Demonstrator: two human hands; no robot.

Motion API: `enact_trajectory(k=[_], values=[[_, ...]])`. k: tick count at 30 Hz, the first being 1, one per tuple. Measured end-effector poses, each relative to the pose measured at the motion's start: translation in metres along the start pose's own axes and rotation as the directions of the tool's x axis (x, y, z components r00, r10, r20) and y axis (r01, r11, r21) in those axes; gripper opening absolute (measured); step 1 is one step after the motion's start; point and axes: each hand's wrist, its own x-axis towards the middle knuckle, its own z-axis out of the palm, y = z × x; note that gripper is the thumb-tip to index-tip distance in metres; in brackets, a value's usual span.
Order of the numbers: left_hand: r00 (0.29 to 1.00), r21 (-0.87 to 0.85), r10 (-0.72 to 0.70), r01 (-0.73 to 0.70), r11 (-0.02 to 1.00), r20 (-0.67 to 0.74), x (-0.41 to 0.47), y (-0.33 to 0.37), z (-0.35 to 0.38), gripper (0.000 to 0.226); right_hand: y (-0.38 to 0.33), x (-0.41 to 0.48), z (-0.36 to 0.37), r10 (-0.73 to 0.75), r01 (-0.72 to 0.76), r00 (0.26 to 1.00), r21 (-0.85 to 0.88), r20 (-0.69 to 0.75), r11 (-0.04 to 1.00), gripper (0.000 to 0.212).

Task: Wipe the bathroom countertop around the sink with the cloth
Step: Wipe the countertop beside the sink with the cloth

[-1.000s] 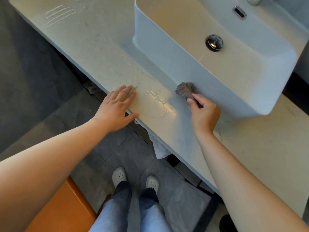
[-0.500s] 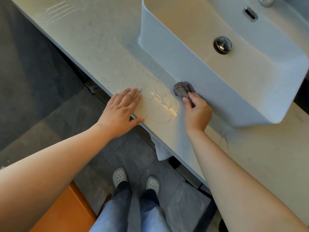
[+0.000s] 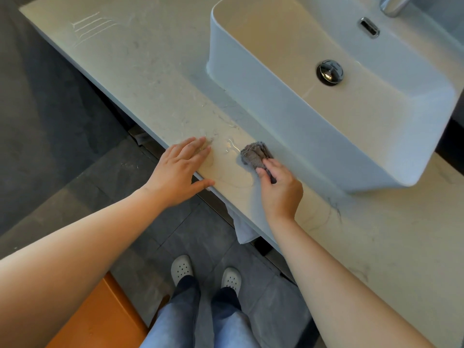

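Cloth [image 3: 253, 154]: grey, ribbed or waffled weave, bunched into a wad. Its long axis runs from inside the grip diagonally away from the person and a little left. The free end fans out beyond the fingertips and the near end is hidden under the hand. It lies on the surface [image 3: 150, 71], on the strip in front of the sink [image 3: 288, 126] and near the sink's front wall; whether it touches the wall I cannot tell

Right hand [image 3: 281, 192]: fingers [image 3: 261, 171] curled down over the near part of the cloth, pinching it against the palm side. The knuckles are up and the wrist sits over the front edge of the surface

Left hand [image 3: 178, 174]: flat, palm down on the surface to the left of the right fingers and just apart from the cloth. Its fingers [image 3: 190, 149] are straight and close together, the thumb is splayed along the front edge, and it holds nothing

Between the two sets of fingers there is a thin wet smear [image 3: 232, 146] with glossy curved streaks, reaching just left of the cloth's free end

Beyond the right fingers is the white rectangular basin, with a chrome drain plug [image 3: 329, 72] and an overflow slot [image 3: 368, 27]

Below the right wrist a pale towel [image 3: 242, 229] hangs under the surface edge. Further down are grey floor tiles, two pale perforated clogs [image 3: 182, 268] and blue trouser legs
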Motion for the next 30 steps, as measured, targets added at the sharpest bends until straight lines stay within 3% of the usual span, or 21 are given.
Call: enact_trajectory(k=[3, 8, 13, 18, 22, 30], values=[[1.0, -0.069, 0.021, -0.023, 0.997, -0.023, -0.002, -0.01, -0.012, 0.074, -0.007, -0.022, -0.003, -0.006, 0.006, 0.999, 0.003, 0.031, 1.0, 0.026], [0.999, 0.018, -0.02, 0.021, 1.0, -0.046, -0.011, -0.025, -0.016, 0.073, -0.023, -0.059, -0.007, -0.014, 0.01, 0.991, 0.033, 0.131, 0.999, 0.026], [0.99, 0.036, -0.141, 0.142, 0.989, -0.03, -0.009, -0.031, -0.016, 0.082, -0.044, -0.07, -0.02, 0.179, -0.278, 0.923, 0.271, 0.341, 0.922, 0.026], [0.992, 0.056, -0.119, 0.121, 0.991, -0.03, -0.008, -0.031, -0.017, 0.076, -0.053, -0.024, -0.034, 0.203, -0.237, 0.97, 0.321, 0.136, 0.917, 0.028], [0.992, 0.05, -0.127, 0.128, 0.99, -0.026, -0.009, -0.029, -0.018, 0.077, -0.04, 0.027, -0.034, 0.141, -0.138, 0.99, 0.189, -0.001, 0.972, 0.027], [0.988, 0.031, -0.153, 0.153, 0.988, -0.013, -0.006, -0.028, -0.018, 0.078, -0.018, 0.066, 0.0, 0.002, -0.001, 0.999, -0.028, 0.034, 1.0, 0.029]])
